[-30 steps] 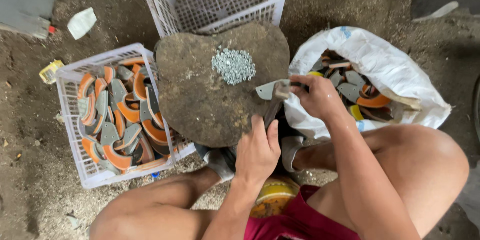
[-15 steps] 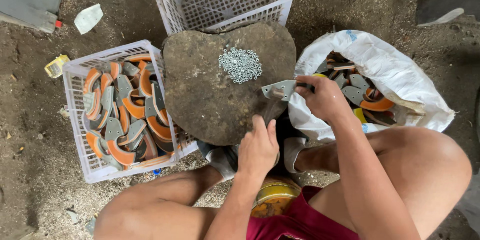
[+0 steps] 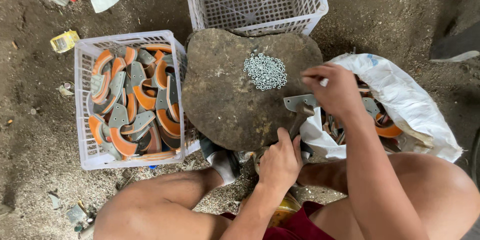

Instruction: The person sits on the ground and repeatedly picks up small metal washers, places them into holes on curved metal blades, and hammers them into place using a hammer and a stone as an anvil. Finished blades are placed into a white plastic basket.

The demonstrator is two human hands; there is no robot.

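My right hand (image 3: 336,91) is closed on a flat grey metal piece (image 3: 296,102) at the right edge of a rough brown stone block (image 3: 225,100). Just below the block's near edge, my left hand (image 3: 280,162) grips the dark handle of a tool (image 3: 298,120). The tool's head reaches up to the grey piece. A small heap of shiny metal nuts (image 3: 265,71) lies on the block, just left of my right hand. My bare knees frame the bottom of the view.
A white plastic basket (image 3: 82,115) on the left holds several orange-and-grey curved pieces. A second white basket (image 3: 255,0) with nothing in it stands beyond the block. A white sack (image 3: 400,95) with similar pieces sits on the right. Scraps litter the dirt floor.
The view has shifted a little. My right hand still holds the grey piece at the block's edge, and my left hand stays below the block.
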